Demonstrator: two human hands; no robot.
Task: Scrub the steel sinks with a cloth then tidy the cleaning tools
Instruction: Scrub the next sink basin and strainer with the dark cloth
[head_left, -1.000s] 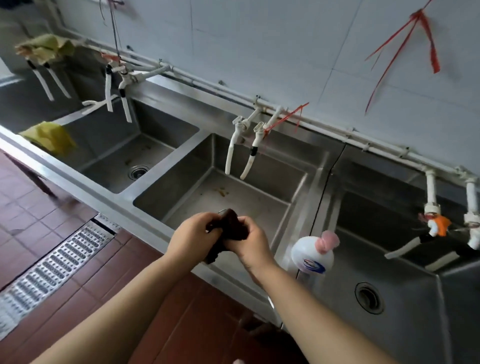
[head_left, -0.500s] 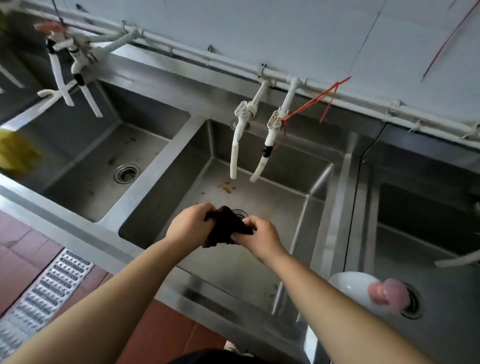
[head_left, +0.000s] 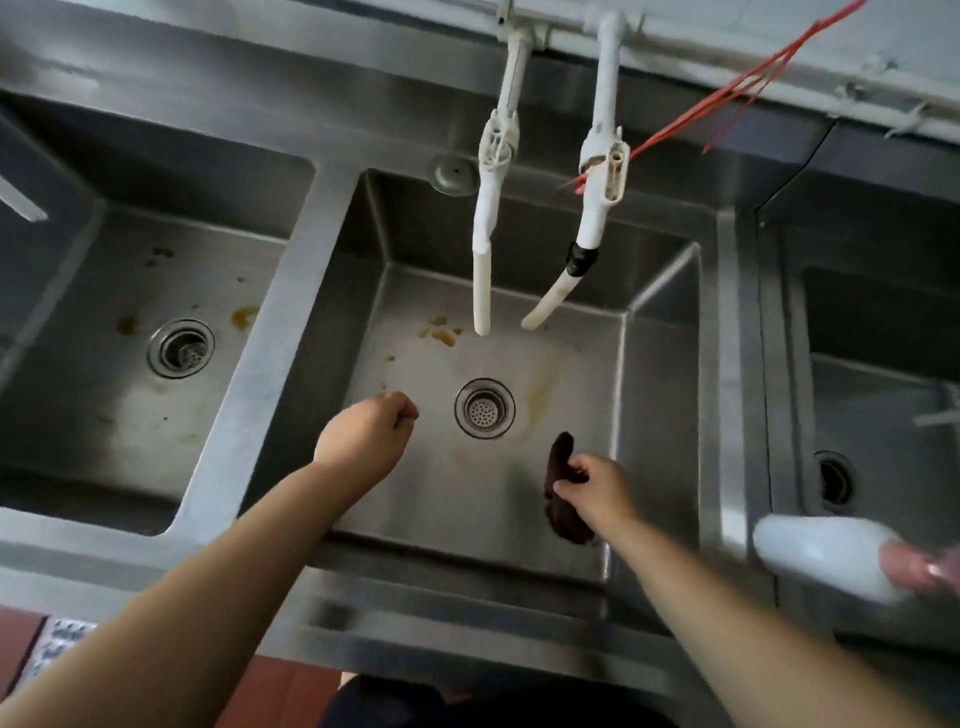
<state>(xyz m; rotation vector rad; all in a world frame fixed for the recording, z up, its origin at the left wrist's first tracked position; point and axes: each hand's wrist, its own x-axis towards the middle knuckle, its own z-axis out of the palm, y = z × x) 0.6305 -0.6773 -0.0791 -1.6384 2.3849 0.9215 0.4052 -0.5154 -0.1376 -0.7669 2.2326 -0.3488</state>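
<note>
right hand (head_left: 597, 488): pinching dark cloth (head_left: 561, 488) near middle sink's (head_left: 660, 364) right wall
left hand (head_left: 366, 439): hovering fisted, fingers curled, gripping nothing

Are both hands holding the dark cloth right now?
No, only the right hand grips the dark cloth over the middle sink, while the left hand is curled apart from it, holding nothing.

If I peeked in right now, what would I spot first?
Probably the two hands over the middle sink: the right hand grips a dark cloth, while the left hand is curled and holds nothing. Next, the orange-brown stains near the drain, under two white taps.
</note>
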